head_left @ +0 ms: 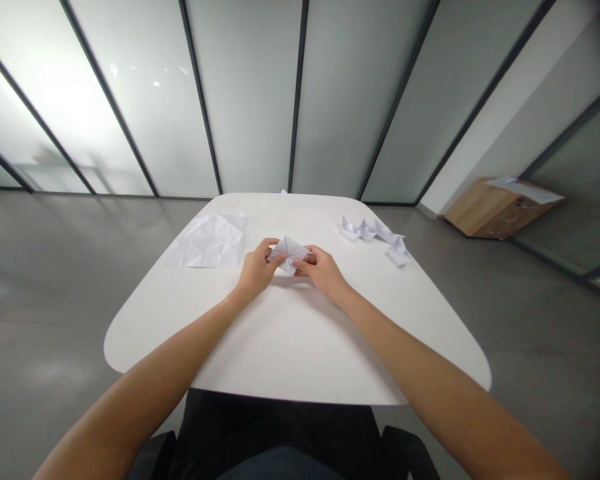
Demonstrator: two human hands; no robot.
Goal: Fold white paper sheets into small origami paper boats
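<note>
While a person sits at a rounded white table (290, 347), both bare hands close on a small folded piece of white paper (289, 252) near the middle of the tabletop. The left hand (257, 270) pinches the paper's left side between thumb and fingers, and the right hand (320, 272) grips its right side in the same way, the two hands nearly meeting at the fold. Creases run across the pointed, faceted paper, which is held at or just above the tabletop; from this view it cannot be told whether it touches the surface.

To the left and farther off lies a flat creased paper sheet (210, 241), marked with triangular folds, just beside the left hand but not touching it. To the right and far, a row of folded paper shapes (367, 230) rests on the table, with one pointed paper piece (399, 252) at its near end. A frosted glass partition (250, 100) in dark frames stands beyond the table, above a grey concrete floor (45, 287). At far right, a low wooden box (497, 212) sits on the floor with a paper sheet (525, 189) on top. Dark trousers (275, 420) show at the near edge.
</note>
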